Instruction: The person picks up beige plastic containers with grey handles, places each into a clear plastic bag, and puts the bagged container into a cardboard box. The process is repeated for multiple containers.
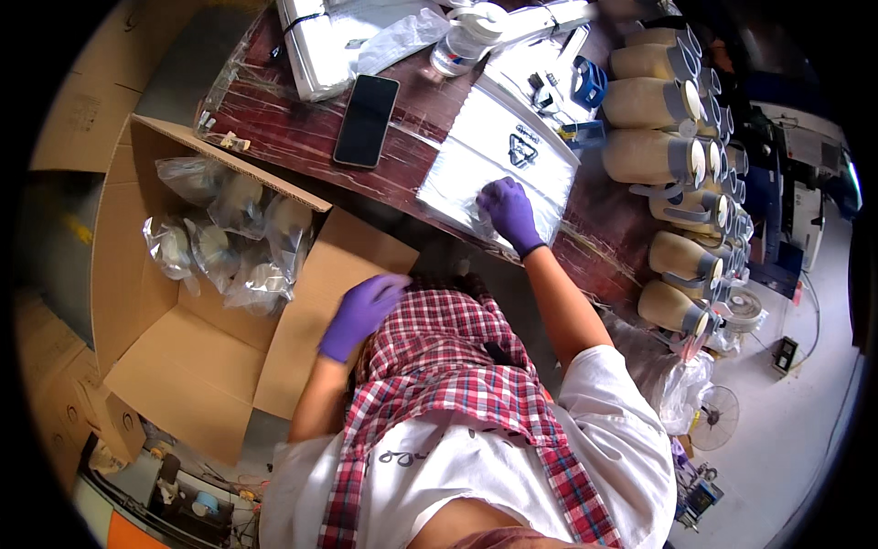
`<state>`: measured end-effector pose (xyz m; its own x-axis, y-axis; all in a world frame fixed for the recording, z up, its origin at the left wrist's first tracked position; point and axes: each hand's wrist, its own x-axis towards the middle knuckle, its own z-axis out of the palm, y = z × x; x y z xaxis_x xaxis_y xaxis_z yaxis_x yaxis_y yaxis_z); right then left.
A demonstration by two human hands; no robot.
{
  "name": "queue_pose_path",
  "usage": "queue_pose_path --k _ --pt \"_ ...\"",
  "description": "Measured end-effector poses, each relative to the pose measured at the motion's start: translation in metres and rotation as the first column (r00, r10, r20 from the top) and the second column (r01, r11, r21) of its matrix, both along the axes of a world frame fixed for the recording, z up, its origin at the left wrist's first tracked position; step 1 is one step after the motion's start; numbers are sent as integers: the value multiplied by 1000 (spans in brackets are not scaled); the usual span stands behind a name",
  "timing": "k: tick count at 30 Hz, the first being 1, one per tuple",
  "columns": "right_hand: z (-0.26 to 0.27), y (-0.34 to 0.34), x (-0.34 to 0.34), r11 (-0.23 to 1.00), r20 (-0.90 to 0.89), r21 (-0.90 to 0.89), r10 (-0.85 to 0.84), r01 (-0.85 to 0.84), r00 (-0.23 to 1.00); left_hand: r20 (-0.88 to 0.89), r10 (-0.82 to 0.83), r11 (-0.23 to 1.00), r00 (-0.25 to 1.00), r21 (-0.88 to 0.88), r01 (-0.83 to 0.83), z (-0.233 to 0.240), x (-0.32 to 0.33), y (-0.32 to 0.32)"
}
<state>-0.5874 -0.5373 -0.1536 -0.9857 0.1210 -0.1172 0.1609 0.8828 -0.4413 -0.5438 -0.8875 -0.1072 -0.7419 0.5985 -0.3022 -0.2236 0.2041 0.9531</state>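
Observation:
My right hand [509, 211], in a purple glove, rests on the near part of a stack of clear plastic bags [473, 147] printed with a recycling mark. Its fingers are curled against wrinkled film, and whether they pinch a bag is hidden. My left hand [362, 312], also gloved in purple, is blurred beside my checked apron [446, 329], over a flap of an open cardboard box [185, 350]. Nothing shows in it, but its fingers are unclear. Several items wrapped in clear bags [230, 250] sit together at the far end of the box.
On the dark red table [295, 137] lie a black smartphone [366, 121] and a blue tape roll [590, 82], with a clear lidded jar [456, 51] behind. Several beige jugs [648, 156] with grey collars and handles crowd the right side. A fan [713, 417] stands on the floor.

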Motion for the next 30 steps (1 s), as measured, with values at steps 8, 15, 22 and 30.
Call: queue_pose_path --k 8,15,22,30 --pt "32 36 12 329 180 -898 -335 294 925 171 231 964 958 97 -249 -12 -62 234" --pt "-2 163 1 161 193 -873 -751 460 631 257 454 712 853 472 -521 24 -43 252" --pt "100 82 8 538 -166 -841 -138 -67 976 344 406 757 847 393 -522 61 -50 267" --pt "180 203 48 239 -12 -946 -697 217 717 325 394 751 860 426 -505 130 -33 213"
